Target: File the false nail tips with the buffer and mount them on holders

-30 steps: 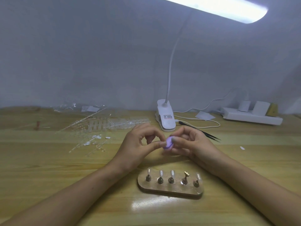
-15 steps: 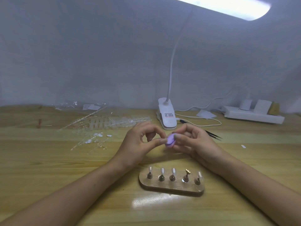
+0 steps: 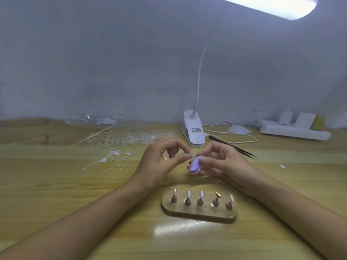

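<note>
Head cam: hands met over purple buffer, mid-table.
R hand (image 3: 223,162) gripped buffer (image 3: 194,165) btwn thumb & fingers; L hand (image 3: 161,162) thumb+index pinched narrow at its 9 o'clock, contents too small to tell. Holder stand (image 3: 199,212) at 6, loose nail tips (image 3: 120,137) at 10.

Counter (image 3: 56,194) of pale wood with visible grain, its smooth varnish glossy enough to mirror the lamp; on it a darker, polished wooden holder base (image 3: 199,212) carrying small stands (image 3: 216,200) of bronze- and gold-toned metal. Buffer (image 3: 195,165): lilac, matt, with a soft foam-like look and a darker middle layer; nail tips (image 3: 116,139): clear, shiny plastic on thin clear sprues. Lamp clip (image 3: 194,132) and power strip (image 3: 293,131): smooth white plastic; tweezers (image 3: 234,147): black, slim, dull in finish.
</note>
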